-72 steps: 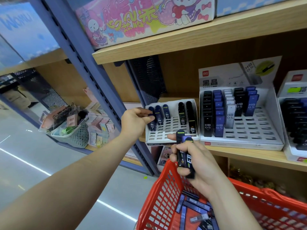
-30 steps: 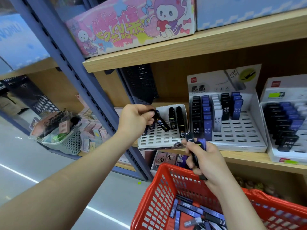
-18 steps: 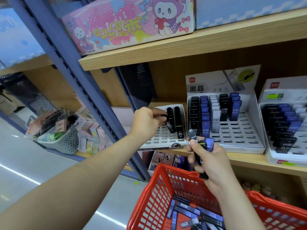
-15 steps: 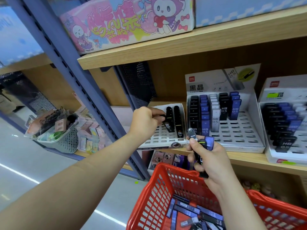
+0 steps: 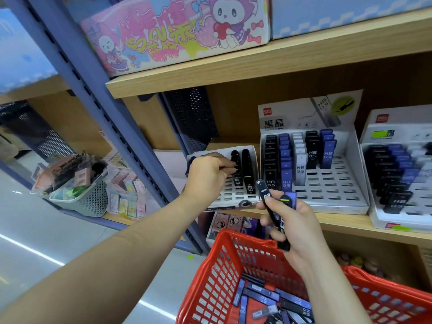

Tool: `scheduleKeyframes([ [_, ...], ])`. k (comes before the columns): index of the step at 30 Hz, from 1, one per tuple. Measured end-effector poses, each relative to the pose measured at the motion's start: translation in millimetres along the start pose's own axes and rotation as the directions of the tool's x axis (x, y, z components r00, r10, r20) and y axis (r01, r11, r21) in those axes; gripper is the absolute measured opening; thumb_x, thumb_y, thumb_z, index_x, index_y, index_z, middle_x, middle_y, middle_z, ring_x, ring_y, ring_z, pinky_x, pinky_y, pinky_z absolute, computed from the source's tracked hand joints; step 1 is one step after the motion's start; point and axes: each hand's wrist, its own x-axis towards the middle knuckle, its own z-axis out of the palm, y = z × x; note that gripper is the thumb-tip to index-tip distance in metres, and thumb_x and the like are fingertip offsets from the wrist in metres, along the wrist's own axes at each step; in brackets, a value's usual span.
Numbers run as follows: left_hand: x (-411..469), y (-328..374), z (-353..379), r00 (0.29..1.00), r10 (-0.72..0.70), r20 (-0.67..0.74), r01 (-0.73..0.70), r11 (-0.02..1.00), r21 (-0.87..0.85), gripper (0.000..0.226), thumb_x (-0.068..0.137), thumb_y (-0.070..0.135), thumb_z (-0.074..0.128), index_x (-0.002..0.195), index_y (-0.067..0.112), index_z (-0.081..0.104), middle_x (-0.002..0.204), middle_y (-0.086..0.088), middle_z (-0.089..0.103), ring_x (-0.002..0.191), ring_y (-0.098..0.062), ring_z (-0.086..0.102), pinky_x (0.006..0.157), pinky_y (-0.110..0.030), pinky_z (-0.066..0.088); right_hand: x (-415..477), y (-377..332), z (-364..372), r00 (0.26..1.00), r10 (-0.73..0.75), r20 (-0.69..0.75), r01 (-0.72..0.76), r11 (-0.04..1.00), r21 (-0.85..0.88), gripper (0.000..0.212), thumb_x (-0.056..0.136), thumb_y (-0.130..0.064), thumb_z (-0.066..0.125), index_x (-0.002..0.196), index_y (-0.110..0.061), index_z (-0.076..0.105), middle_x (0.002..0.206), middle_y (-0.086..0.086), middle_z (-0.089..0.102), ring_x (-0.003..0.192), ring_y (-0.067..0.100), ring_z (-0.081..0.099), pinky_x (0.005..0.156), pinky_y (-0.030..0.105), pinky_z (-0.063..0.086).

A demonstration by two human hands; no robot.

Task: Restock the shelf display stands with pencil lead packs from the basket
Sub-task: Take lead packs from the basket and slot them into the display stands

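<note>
My left hand [image 5: 207,175] reaches over the small white display stand [image 5: 233,195] on the shelf and pinches a black pencil lead pack [image 5: 236,168] standing in its slots. My right hand [image 5: 291,224] hovers above the red basket [image 5: 224,267] and grips a few lead packs [image 5: 268,202], black and blue, fanned upward. More loose packs [image 5: 268,300] lie in the basket's bottom. A larger white stand [image 5: 327,183] to the right holds rows of black, blue and white HB 0.5 packs.
Another stand [image 5: 402,174] of packs sits at the far right. A wooden shelf [image 5: 257,59] above carries a pink cartoon box [image 5: 175,31]. A blue metal upright [image 5: 98,106] runs diagonally at left, with a grey basket of small goods [image 5: 77,183] beyond it.
My left hand has lowered the black pack from a tilt into the small stand's slots. My right hand has kept its packs almost still above the basket.
</note>
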Motion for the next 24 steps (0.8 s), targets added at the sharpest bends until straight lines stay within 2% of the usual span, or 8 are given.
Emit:
scheduleKeyframes([
  [4,-4.5,1.5,-1.1,0.999,0.046,0.019,-0.046,0.999,0.028,0.015,0.082,-0.005,0.067,0.095,-0.001,0.074,0.093,-0.011,0.071,0.083,-0.007,0.057,0.077,0.006,0.034,-0.9,-3.2,1.4,0.999,-0.008,0.044,0.009,1.000,-0.009,0.017,0.095,-0.007,0.058,0.109,-0.014,0.063,0.076,0.005,0.071,0.052,0.011,0.054,0.035,0.017,0.027],
  [10,-6.5,0.6,-5.3,0.995,0.063,0.078,-0.071,0.992,0.103,0.024,0.084,-0.007,0.062,0.103,0.004,0.073,0.102,-0.011,0.072,0.093,-0.014,0.065,0.080,0.009,0.028,-7.6,-7.8,1.1,0.996,0.038,0.085,-0.045,0.996,0.081,0.024,0.085,-0.010,0.066,0.108,-0.013,0.063,0.081,0.010,0.073,0.052,0.011,0.053,0.034,0.015,0.027],
  [12,-4.9,2.2,-5.4,0.998,-0.003,0.069,0.000,0.999,0.048,0.021,0.086,-0.004,0.062,0.101,0.003,0.074,0.103,-0.009,0.072,0.090,-0.012,0.065,0.078,0.007,0.031,-9.6,-8.5,1.7,0.991,0.086,0.107,-0.100,0.985,0.140,0.033,0.076,-0.014,0.068,0.108,-0.010,0.062,0.079,0.011,0.072,0.051,0.010,0.051,0.032,0.014,0.027],
  [14,-2.5,5.6,-6.1,0.992,-0.102,0.076,0.103,0.995,-0.003,0.019,0.088,-0.002,0.061,0.101,0.004,0.074,0.106,-0.007,0.071,0.087,-0.004,0.059,0.077,0.007,0.034,-11.9,-8.4,3.8,0.982,0.132,0.133,-0.158,0.966,0.205,0.032,0.074,-0.013,0.067,0.105,-0.008,0.062,0.078,0.011,0.070,0.048,0.009,0.051,0.031,0.013,0.028],
  [17,-1.0,9.3,-4.4,0.992,-0.072,0.108,0.066,0.996,0.062,0.021,0.087,-0.003,0.060,0.102,0.004,0.073,0.109,-0.009,0.071,0.097,-0.012,0.063,0.085,-0.001,0.037,-13.6,-6.4,8.3,0.973,0.175,0.148,-0.207,0.948,0.243,0.023,0.081,-0.008,0.066,0.103,-0.006,0.063,0.081,0.010,0.062,0.047,0.009,0.050,0.030,0.013,0.027],
  [20,-0.7,13.2,-5.3,0.987,0.002,0.158,-0.023,0.991,0.133,0.022,0.088,-0.001,0.060,0.105,0.004,0.073,0.109,-0.009,0.070,0.105,-0.022,0.063,0.097,-0.021,0.042,-13.5,-2.4,13.9,0.967,0.198,0.158,-0.235,0.933,0.272,0.031,0.076,-0.010,0.068,0.106,-0.006,0.064,0.078,0.007,0.057,0.047,0.008,0.049,0.030,0.012,0.027],
  [22,0.7,14.2,-9.7,0.981,-0.048,0.190,0.024,0.992,0.126,0.024,0.089,0.003,0.060,0.109,0.009,0.072,0.113,-0.006,0.069,0.106,-0.019,0.063,0.098,-0.028,0.044,-12.4,-0.4,17.0,0.966,0.207,0.156,-0.247,0.916,0.317,0.035,0.072,-0.012,0.068,0.106,-0.006,0.065,0.076,0.007,0.060,0.046,0.007,0.048,0.030,0.012,0.028],
  [24,1.5,16.4,-16.8,0.971,-0.111,0.214,0.087,0.989,0.121,0.032,0.088,0.001,0.057,0.114,0.014,0.070,0.110,-0.002,0.070,0.098,-0.014,0.064,0.094,-0.026,0.048,-10.5,1.4,17.4,0.963,0.216,0.158,-0.261,0.891,0.372,0.034,0.072,-0.012,0.067,0.106,-0.006,0.063,0.075,0.008,0.062,0.045,0.006,0.047,0.030,0.012,0.029],
])
